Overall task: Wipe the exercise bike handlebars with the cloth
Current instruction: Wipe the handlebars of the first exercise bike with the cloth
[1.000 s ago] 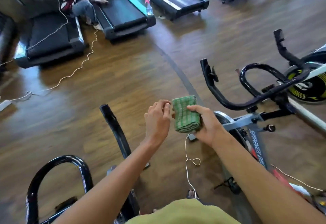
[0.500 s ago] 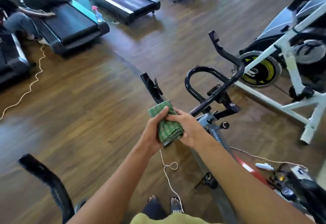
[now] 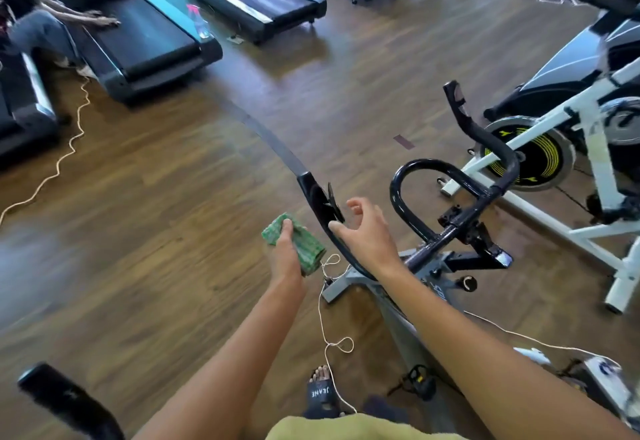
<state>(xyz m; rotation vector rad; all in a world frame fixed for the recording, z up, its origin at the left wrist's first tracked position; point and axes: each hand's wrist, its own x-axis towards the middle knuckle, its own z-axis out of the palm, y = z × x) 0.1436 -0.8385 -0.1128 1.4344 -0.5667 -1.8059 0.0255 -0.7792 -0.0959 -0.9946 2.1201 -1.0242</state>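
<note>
Since half a second ago the right hand [image 3: 367, 231] has let go of the cloth [image 3: 308, 247], so both hands aren't bunched around it anymore and it's sitting in the left hand [image 3: 284, 259] alone.

Head view, the only one we get: the left hand has its thumb and fingers curled round the folded green cloth, holding it over the wood floor [image 3: 156, 214], just to the left of the bike and not on the bars. The right hand is spread wide, fingers loose and holding nothing, right up against the near left horn of the black handlebars [image 3: 426, 163]. Can't tell if the thumb is actually touching the bar or just next to it.

The handlebars have a loop in the middle and a second horn sticking up further right, all sitting on a grey bike frame [image 3: 408, 322]. A white cord [image 3: 323, 322] trails down the floor past a foot in a dark sandal [image 3: 322, 393].

Further back there's a white bike [image 3: 588, 121] with a yellow-and-black flywheel on the right, treadmills [image 3: 149, 41] across the top, a spray bottle [image 3: 199, 22] standing on one, and another person [image 3: 34, 31] sitting low at far left.
</note>
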